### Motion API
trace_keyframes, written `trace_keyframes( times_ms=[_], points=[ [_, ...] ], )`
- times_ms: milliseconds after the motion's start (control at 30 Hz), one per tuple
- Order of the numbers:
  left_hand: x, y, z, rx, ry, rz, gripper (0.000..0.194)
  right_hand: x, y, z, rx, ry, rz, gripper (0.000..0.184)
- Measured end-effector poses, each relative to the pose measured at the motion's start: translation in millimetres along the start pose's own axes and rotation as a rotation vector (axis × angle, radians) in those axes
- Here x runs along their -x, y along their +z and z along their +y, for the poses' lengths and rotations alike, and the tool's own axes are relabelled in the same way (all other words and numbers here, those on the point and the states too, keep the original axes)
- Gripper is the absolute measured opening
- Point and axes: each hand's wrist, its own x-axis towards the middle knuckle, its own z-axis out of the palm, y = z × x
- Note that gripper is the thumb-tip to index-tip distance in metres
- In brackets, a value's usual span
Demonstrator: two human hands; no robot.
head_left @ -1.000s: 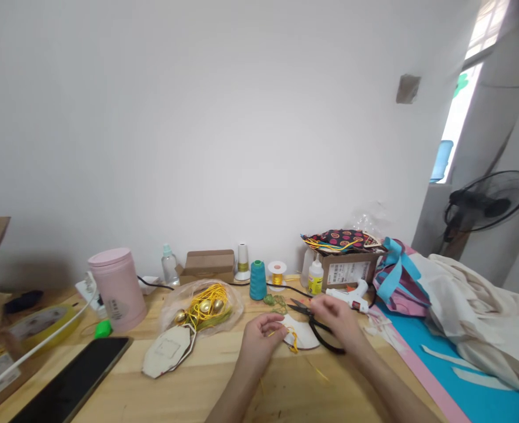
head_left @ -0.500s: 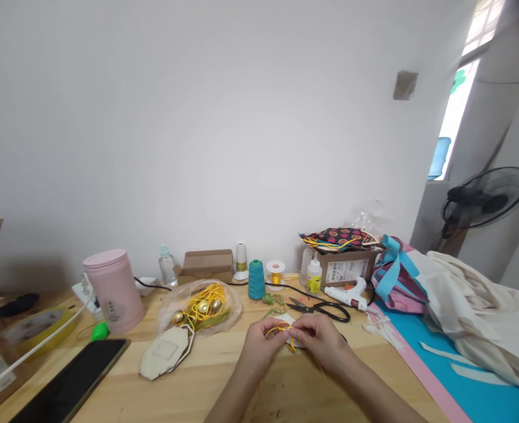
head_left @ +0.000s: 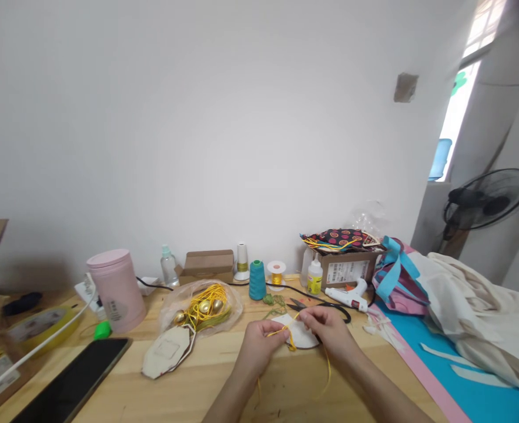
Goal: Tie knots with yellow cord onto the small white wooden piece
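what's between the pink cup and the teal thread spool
In the head view, a clear bag of yellow cord and gold beads lies between the pink cup and teal spool.

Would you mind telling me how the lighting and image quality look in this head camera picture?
Head view: soft, even daylight; the window at upper right is blown out. Wide-angle distortion bends the edges, and the top right corner is dark. The left hand and right hand on the yellow cord look slightly soft; the table shows only faint shadows.

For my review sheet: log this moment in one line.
left hand: pinching yellow cord | right hand: pinching same cord | under hands: white cloth piece | table
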Motion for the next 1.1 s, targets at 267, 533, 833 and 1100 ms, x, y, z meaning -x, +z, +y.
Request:
trace_keyframes(
  times_ms=[267, 533, 833, 1100],
  points=[
    [3, 2.1, 6, -0.019, 0.026, 0.024, 0.018, 4, -3, -5, -0.583, 0.172, -0.094, 0.013],
    [4, 3.6, 7, 0.048, 0.05, -0.074, 0.019, 7, 0, -12, -0.95, 0.239, -0.215, 0.009],
    [5, 4.9, 4, 0.083, 0.035, -0.146, 0.018, 4, 0, -10, -1.04, 0.262, -0.226, 0.01],
    [5, 4.4, 8, 0.069, 0.053, -0.167, 0.021, 5, -2, -12, -1.07, 0.233, -0.267, 0.008]
  ],
)
